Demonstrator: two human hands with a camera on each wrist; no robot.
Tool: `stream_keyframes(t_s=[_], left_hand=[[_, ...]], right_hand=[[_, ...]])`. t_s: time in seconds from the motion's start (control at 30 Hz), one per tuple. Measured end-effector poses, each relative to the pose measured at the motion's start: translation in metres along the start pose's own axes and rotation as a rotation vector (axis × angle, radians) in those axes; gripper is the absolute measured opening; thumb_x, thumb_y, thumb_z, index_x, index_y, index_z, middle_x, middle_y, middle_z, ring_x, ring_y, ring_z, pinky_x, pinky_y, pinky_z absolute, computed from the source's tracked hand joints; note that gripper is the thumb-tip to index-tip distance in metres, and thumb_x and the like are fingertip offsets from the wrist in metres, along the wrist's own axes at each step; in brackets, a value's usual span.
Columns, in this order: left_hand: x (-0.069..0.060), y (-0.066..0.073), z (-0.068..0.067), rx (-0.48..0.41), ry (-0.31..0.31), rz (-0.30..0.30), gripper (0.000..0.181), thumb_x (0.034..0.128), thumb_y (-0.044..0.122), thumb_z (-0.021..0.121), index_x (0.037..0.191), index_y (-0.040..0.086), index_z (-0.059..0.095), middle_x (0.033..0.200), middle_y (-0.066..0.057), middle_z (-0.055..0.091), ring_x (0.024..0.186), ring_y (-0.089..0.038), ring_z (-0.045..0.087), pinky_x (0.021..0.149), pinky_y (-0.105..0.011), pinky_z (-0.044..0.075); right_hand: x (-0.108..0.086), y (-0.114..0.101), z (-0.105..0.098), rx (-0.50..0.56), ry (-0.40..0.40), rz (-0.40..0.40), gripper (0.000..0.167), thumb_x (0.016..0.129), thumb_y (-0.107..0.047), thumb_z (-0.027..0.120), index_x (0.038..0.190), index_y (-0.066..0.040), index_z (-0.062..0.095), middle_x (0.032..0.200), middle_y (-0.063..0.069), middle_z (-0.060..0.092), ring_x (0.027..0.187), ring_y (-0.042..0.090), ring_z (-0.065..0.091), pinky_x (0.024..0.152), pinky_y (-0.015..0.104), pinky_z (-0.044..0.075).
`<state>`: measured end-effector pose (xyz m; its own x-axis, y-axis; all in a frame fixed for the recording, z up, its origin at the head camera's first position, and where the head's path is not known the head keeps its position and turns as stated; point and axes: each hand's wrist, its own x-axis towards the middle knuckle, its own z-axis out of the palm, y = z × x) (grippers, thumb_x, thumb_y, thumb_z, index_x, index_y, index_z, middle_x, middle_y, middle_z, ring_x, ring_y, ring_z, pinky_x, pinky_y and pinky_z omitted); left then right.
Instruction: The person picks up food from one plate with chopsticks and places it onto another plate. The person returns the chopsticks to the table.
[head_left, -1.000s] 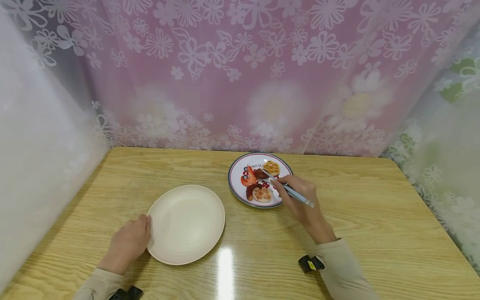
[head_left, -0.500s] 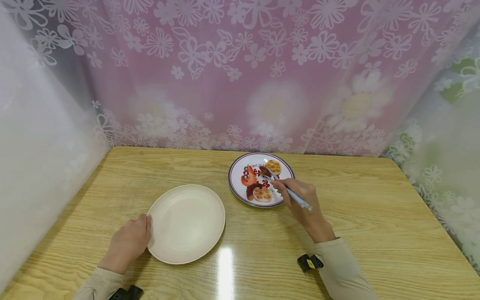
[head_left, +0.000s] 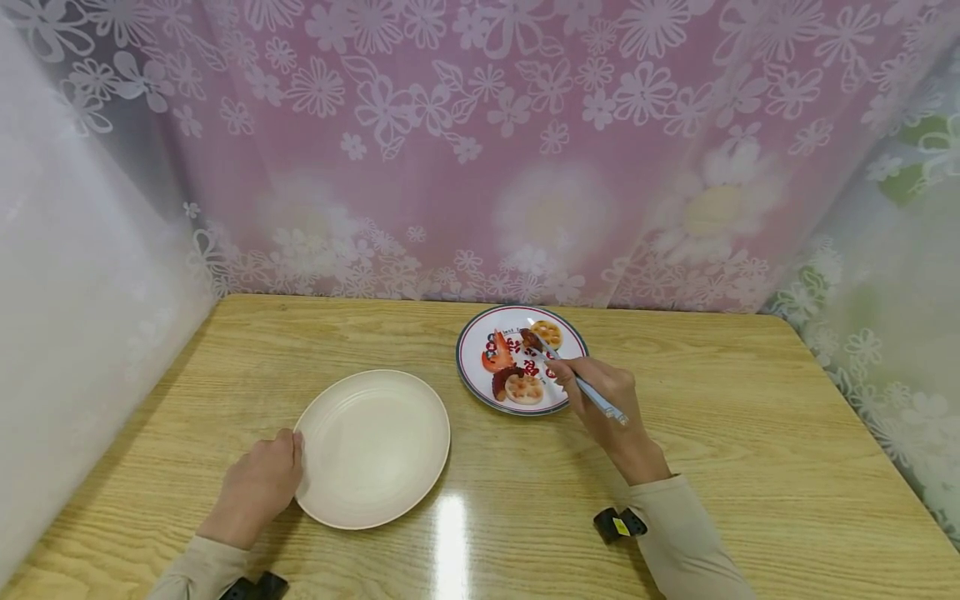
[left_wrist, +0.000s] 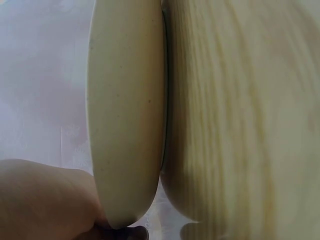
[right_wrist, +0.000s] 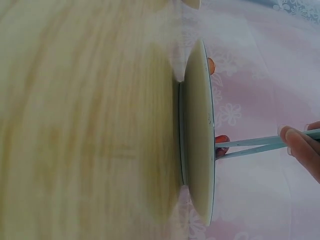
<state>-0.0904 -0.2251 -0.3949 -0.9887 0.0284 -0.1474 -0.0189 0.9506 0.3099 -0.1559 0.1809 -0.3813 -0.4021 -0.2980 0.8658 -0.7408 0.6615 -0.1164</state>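
Note:
My left hand (head_left: 257, 482) grips the left rim of an empty cream plate (head_left: 372, 450); in the left wrist view its fingers pinch the edge of that plate (left_wrist: 125, 110). My right hand (head_left: 606, 407) holds light blue chopsticks (head_left: 596, 398) over a patterned plate (head_left: 472, 379). Their tips touch a dark brown food piece (head_left: 531, 340) beside a yellow round slice (head_left: 547, 334). Also on that plate are an orange-red piece (head_left: 497, 357), another brown piece (head_left: 501, 383) and a pale round slice (head_left: 524, 389). The right wrist view shows the chopsticks (right_wrist: 255, 145) around a reddish piece (right_wrist: 222, 145).
The wooden table (head_left: 712, 400) ends at a pink floral curtain (head_left: 450, 208) behind the plates. Pale curtains hang at the left and right sides. A black device (head_left: 619, 526) is worn at the right wrist, another at the left.
The chopsticks and the dark brown piece have shifted slightly right on the patterned plate, uncovering more red print. The left hand and cream plate have stayed put.

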Motion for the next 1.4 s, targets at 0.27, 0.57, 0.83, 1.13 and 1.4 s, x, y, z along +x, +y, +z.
stream_keyframes(t_s=[0.27,0.57,0.83,1.13,1.4], left_hand=[[0.000,0.001,0.000,0.004,0.004,0.003,0.034,0.1033,0.014,0.032,0.088,-0.009,0.052,0.071,-0.022,0.057,0.062,-0.036,0.061,0.052,-0.048,0.046],[-0.001,0.003,0.001,0.024,0.018,-0.020,0.033,0.1032,0.014,0.033,0.086,-0.009,0.052,0.072,-0.022,0.056,0.064,-0.039,0.061,0.053,-0.050,0.046],[-0.001,0.003,0.001,0.019,0.020,-0.028,0.033,0.1032,0.013,0.031,0.085,-0.007,0.051,0.073,-0.026,0.058,0.064,-0.041,0.062,0.052,-0.052,0.046],[-0.002,0.003,0.001,0.025,0.041,-0.015,0.034,0.1031,0.012,0.031,0.082,-0.006,0.050,0.069,-0.024,0.057,0.060,-0.038,0.061,0.050,-0.050,0.045],[-0.002,0.003,0.001,0.030,0.045,-0.015,0.034,0.1029,0.012,0.032,0.082,-0.006,0.050,0.069,-0.025,0.057,0.060,-0.039,0.061,0.050,-0.050,0.046]], right_hand=[[0.000,0.000,-0.001,0.004,0.018,-0.007,0.042,0.101,-0.030,0.052,0.076,-0.001,0.069,0.059,0.004,0.062,0.047,0.011,0.059,0.041,0.024,0.044],[0.002,-0.003,0.000,0.002,0.032,-0.007,0.045,0.102,-0.032,0.049,0.077,0.000,0.069,0.059,0.004,0.062,0.045,0.013,0.057,0.040,0.025,0.043],[0.001,-0.004,0.001,0.035,0.038,-0.004,0.045,0.103,-0.031,0.048,0.077,0.000,0.068,0.059,0.004,0.063,0.046,0.014,0.058,0.041,0.027,0.045],[0.002,-0.006,0.003,0.047,0.043,-0.014,0.046,0.103,-0.031,0.047,0.074,-0.001,0.067,0.059,0.004,0.064,0.046,0.014,0.060,0.041,0.027,0.045],[0.004,-0.011,0.003,0.007,0.040,-0.026,0.048,0.102,-0.033,0.048,0.067,-0.004,0.062,0.054,0.002,0.060,0.042,0.012,0.054,0.038,0.025,0.042]])
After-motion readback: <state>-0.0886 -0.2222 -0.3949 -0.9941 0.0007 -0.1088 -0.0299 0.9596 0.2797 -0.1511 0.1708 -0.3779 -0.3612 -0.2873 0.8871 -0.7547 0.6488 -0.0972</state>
